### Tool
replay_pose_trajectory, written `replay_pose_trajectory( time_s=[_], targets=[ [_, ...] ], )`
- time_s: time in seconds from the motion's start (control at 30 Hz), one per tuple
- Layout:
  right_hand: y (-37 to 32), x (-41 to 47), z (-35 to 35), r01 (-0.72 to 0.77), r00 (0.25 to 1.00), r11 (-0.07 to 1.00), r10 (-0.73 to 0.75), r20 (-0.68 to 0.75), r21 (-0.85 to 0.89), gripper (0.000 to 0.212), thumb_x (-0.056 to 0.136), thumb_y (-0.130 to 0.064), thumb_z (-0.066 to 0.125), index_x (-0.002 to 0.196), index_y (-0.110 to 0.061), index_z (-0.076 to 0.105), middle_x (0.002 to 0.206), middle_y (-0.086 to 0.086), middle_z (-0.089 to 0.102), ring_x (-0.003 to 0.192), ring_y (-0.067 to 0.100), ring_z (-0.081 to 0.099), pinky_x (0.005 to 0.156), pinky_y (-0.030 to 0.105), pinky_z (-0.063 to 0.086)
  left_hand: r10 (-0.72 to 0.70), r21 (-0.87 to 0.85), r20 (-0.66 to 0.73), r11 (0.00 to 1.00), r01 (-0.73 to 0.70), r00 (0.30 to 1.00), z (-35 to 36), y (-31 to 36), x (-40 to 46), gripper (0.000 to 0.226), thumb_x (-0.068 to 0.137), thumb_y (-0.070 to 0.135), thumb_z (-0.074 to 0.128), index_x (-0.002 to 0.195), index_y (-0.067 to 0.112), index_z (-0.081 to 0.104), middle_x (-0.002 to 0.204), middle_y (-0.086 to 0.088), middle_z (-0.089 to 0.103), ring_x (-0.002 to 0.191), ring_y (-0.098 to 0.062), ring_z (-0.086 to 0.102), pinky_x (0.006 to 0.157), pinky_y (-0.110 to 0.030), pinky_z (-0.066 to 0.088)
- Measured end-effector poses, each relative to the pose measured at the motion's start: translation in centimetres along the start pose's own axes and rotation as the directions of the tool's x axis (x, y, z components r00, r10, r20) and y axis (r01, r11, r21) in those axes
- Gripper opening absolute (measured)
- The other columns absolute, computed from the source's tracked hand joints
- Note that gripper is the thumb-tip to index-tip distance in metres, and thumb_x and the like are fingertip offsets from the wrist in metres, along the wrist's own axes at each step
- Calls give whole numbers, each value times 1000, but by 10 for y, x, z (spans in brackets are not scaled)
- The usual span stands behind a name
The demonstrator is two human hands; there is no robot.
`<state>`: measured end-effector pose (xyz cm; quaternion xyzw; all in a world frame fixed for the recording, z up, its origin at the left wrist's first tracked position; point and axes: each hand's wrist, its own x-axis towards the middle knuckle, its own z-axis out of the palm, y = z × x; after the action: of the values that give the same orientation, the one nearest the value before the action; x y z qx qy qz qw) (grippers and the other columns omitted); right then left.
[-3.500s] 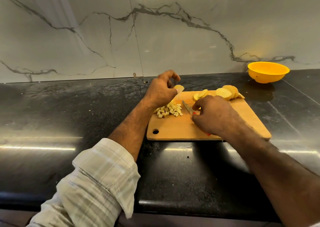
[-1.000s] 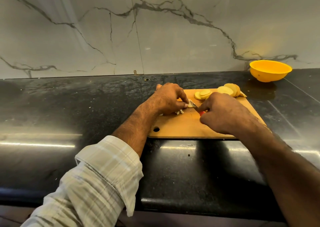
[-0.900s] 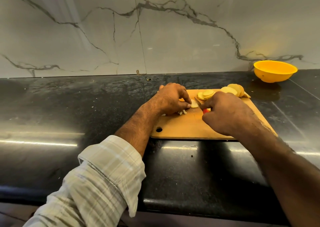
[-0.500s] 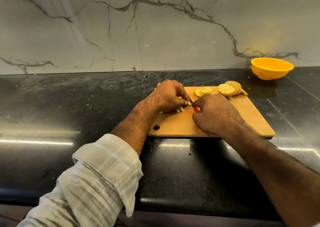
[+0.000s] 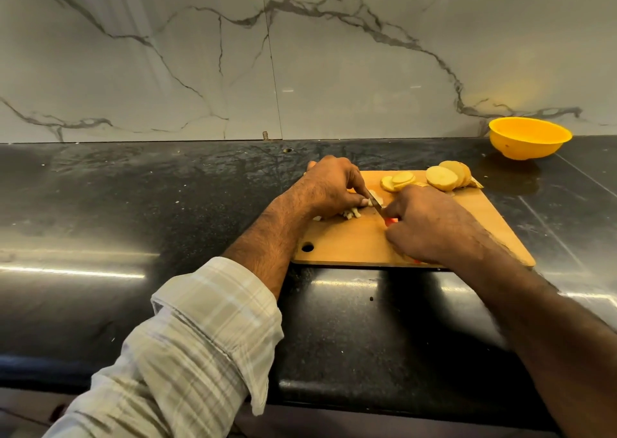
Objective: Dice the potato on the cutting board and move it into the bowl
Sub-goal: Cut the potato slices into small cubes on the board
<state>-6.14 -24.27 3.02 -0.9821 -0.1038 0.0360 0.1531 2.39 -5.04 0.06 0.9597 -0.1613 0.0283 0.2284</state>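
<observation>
Left hand steadies potato piece; right hand grips knife.

Wooden cutting board on black countertop. Left hand pinning a potato piece with curled fingers; right hand gripping a red-handled knife. Diced bits beneath left hand. Potato slices at far edge. Yellow bowl beyond, against marble wall.

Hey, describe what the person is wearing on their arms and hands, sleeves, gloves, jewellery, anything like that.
Both hands are bare: no gloves, rings or watch show on the left hand or the right hand. The left arm wears a light plaid sleeve, pale beige with faint grey-brown checks, rolled up to mid-forearm. The right forearm is uncovered as far as the frame shows.
</observation>
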Motion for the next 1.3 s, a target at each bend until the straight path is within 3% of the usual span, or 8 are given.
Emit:
replay_pose_trajectory(
  time_s=[0.1,0.23,0.4,0.67,0.83,1.0,1.17,1.3],
  targets=[
    [1,-6,-7,6,997,1000,-5,-76,7,43,91,-28,70,134,-30,71,139,-2,65,119,22,60,96,39,58,-4,-49,-10,999,3,1000,-1,-7,-1,3,86,36,86,87,34,84,96,24,75,112,-4,63,116,-61,36],
    [-5,-6,-4,-4,993,1000,6,-116,12,47,89,-30,70,136,-29,69,132,1,68,112,23,62,90,41,61,-4,27,-5,1000,4,1000,-5,-3,-3,3,88,37,84,89,34,84,105,23,72,121,-8,58,117,-62,29],
    [-8,1,5,-10,996,1000,11,-90,8,47,92,-34,70,138,-29,67,131,1,68,112,21,62,89,37,58,-2,-29,7,1000,3,1000,-3,-5,-3,3,86,33,85,85,35,83,96,28,69,119,-6,59,114,-61,38],
    [-12,10,14,-1,996,1000,-1,-92,-17,46,92,-35,68,138,-29,65,131,1,65,113,21,60,84,34,53,-27,-40,15,999,27,1000,-4,-2,-2,9,86,28,86,81,35,83,95,25,72,113,-7,62,114,-60,40],
    [-15,14,17,7,995,1000,-5,-96,15,42,93,-31,70,134,-24,69,123,1,68,100,15,56,79,31,52,-31,-41,18,999,32,999,-4,0,-1,11,85,28,87,78,35,82,90,26,71,110,-7,62,114,-61,39],
    [-15,9,9,-3,998,997,8,-60,79,44,93,-26,73,137,-23,67,127,2,67,101,15,56,88,34,56,-55,66,-8,996,55,998,-6,9,-2,1,88,33,84,87,32,84,105,19,74,120,-10,58,117,-61,28],
    [-2,-4,-2,4,1000,992,-3,-12,126,41,93,-21,71,133,-26,71,136,-1,66,112,17,61,95,37,58,-79,123,-13,989,80,997,-9,15,-7,4,89,35,82,90,31,83,110,17,73,123,-13,55,114,-56,27],
    [8,-6,-16,7,992,983,16,-126,181,35,92,-18,73,126,-26,76,140,3,66,108,18,61,91,39,60,-89,149,-48,984,95,995,-8,16,-9,11,90,42,80,92,31,81,113,16,72,122,-12,55,111,-54,28]
  ],
)
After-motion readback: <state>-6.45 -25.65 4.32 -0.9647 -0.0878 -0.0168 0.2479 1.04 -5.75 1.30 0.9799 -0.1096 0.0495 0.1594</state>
